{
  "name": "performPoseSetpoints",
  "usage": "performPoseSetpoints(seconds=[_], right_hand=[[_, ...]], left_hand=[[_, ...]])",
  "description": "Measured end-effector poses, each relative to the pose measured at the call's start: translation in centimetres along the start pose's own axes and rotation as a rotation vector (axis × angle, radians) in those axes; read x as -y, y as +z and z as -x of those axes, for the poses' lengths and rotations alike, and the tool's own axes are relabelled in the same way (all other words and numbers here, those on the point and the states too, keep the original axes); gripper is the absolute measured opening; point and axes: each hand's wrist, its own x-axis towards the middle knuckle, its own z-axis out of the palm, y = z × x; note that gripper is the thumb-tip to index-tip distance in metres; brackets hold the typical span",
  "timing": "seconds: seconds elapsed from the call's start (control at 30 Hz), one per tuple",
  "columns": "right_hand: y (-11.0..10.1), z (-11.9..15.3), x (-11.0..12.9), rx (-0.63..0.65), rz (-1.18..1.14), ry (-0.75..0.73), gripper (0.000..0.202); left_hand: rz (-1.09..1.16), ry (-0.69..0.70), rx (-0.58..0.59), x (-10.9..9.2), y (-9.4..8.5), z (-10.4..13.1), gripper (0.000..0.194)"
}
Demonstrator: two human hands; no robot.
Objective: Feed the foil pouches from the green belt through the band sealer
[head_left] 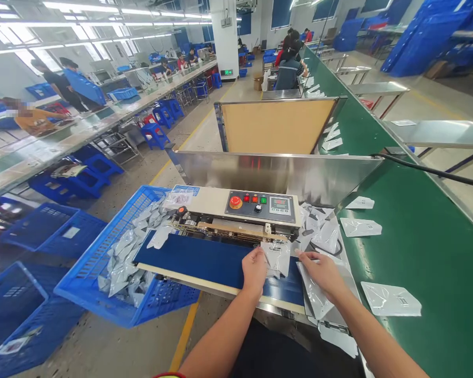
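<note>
A band sealing machine [260, 205] with a blue conveyor belt [208, 257] stands before me. My left hand [254, 270] pinches the left edge of a small white pouch [278, 256], whose top edge is at the sealer's right end. My right hand [321, 270] is just right of it, fingers closed at the upper edge of a silvery-white pouch [313, 294] lying partly under the hand. Another pouch [160, 237] rests at the belt's left end. A pile of loose pouches [327, 236] lies beside the machine on the right.
At left, a blue basket [92, 262] holds many pouches below the belt's end. A green conveyor [429, 252] with several spaced pouches runs along my right. A metal panel [276, 170] stands behind the machine, and a black cable [433, 168] crosses the green conveyor. People sit farther back.
</note>
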Motion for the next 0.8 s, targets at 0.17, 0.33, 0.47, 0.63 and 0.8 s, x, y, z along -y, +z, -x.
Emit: performPoseSetpoints(seconds=[0.17,0.33,0.47,0.63,0.8], right_hand=[[-0.3,2.9,-0.3,-0.03,-0.189,-0.023,0.066],[1.3,4.2,1.3,0.035,-0.586,-0.118,0.08],[0.3,4.5,0.3,0.068,-0.616,-0.098,0.078],[-0.9,5.0,-2.6,0.076,-0.36,-0.156,0.069],[-1.5,2.8,-4.6,-0.097,-0.532,0.081,0.059]], left_hand=[[-0.119,0.275,-0.023,-0.2,-2.3,4.9,0.051],[-0.212,0.319,0.43,-1.0,0.5,7.5,0.041],[-0.183,0.281,0.33,-1.5,1.3,6.6,0.058],[-0.177,0.266,0.409,-1.1,1.9,6.2,0.06],[-0.003,-0.089,0.255,-0.1,5.1,4.3,0.061]])
